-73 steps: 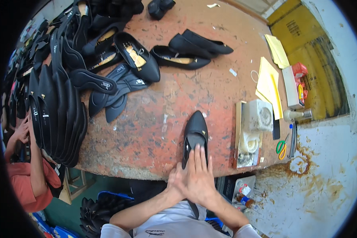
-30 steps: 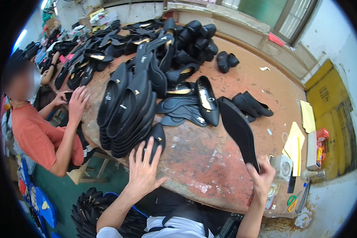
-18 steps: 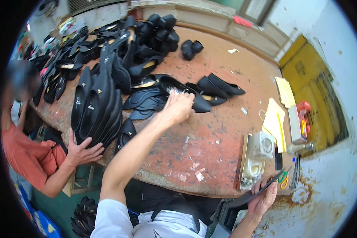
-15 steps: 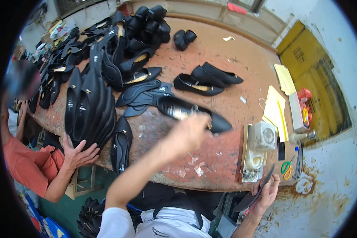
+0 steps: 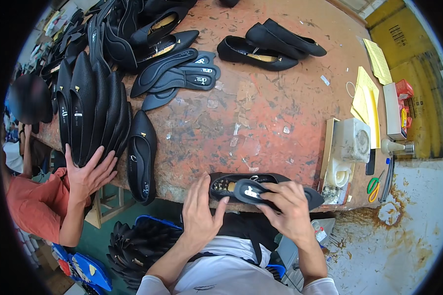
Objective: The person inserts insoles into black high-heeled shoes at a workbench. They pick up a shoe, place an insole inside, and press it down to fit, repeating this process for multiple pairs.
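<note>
Both my hands work at the worktop's near edge, my left hand [image 5: 200,212] spread flat steadying the black shoe's [image 5: 266,188] heel while my right hand [image 5: 289,206] pinches a dark insole [image 5: 249,191] into its opening, spare insoles [image 5: 184,76] waiting farther back.

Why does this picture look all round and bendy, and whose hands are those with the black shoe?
The camera sits on a person's head and looks down, and its wide lens bends the edges. The two hands at the bottom are that person's own. The left hand steadies the heel end of a black flat shoe lying at the edge of a worn red table. The right hand presses a dark insole into it. More black shoes are stacked at the left, where another person's hand rests against them.
</note>
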Available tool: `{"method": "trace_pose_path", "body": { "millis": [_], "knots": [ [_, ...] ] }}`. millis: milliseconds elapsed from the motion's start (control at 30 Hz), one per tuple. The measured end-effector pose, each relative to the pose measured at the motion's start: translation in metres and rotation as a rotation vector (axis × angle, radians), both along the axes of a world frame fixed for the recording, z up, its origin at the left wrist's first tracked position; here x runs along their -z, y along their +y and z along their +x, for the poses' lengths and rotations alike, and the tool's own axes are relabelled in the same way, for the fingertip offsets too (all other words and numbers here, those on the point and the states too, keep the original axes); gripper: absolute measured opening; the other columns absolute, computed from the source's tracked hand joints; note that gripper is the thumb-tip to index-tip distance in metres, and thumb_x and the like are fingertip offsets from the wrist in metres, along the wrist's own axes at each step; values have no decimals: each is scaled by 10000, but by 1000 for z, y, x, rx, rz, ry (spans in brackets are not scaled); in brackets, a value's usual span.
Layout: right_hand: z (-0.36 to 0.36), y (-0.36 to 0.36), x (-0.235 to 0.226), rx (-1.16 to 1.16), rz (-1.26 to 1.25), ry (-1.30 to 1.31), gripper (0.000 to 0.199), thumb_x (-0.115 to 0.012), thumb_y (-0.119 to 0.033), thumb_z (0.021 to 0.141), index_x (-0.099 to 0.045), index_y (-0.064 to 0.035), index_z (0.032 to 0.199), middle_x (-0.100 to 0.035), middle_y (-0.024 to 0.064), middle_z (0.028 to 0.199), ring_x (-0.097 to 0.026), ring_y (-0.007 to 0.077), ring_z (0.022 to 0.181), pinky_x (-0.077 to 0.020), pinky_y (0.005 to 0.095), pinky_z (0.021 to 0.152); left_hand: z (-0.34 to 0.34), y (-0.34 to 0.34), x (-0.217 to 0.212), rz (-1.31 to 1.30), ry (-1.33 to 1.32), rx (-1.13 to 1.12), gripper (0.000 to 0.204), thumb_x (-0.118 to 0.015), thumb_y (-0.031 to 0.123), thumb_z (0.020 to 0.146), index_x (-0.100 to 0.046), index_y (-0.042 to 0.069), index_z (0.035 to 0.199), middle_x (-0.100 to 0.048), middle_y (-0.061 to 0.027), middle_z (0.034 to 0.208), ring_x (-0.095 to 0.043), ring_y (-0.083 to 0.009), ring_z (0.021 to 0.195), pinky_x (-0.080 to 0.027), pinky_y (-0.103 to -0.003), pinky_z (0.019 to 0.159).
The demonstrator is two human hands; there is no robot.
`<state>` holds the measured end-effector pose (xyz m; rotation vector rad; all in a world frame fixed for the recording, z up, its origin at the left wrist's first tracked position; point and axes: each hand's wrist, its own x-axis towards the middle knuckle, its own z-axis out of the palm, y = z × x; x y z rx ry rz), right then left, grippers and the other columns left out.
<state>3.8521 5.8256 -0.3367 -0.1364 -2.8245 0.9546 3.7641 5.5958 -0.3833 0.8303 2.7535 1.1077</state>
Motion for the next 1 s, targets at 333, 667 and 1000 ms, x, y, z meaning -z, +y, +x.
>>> {"method": "trace_pose_path", "body": {
  "millis": [333, 667, 1000],
  "knots": [
    [-42, -39, 39, -122, -18, -37, 274, -901, -113, 763, -833, -61, 1023, -770, 33, 1231, -661, 244, 1061, -505, 393, 927, 3, -7, 2, -107, -148, 108, 794, -748, 221, 998, -371, -158, 1585, -398, -410, 1639, -522, -575, 1413, -431, -603, 1193],
    [-47, -43, 45, -137, 33, -68, 273, -867, -108, 794, -814, -26, 1050, -747, 70, 1227, -643, 259, 1086, -494, 411, 965, -15, 16, -20, -388, -136, 239, 506, -719, 177, 931, -676, -167, 1300, -358, -428, 1640, -530, -520, 1337, -470, -563, 1107],
    [-21, -32, 12, 438, 362, -366, 665, -998, -409, 700, -674, -38, 1147, -611, 135, 1051, -569, 356, 1036, -418, 490, 931, -11, 21, -16, -477, -58, 221, 513, -718, 223, 875, -739, -154, 1222, -448, -376, 1597, -527, -481, 1326, -446, -542, 1026]
  ]
}}
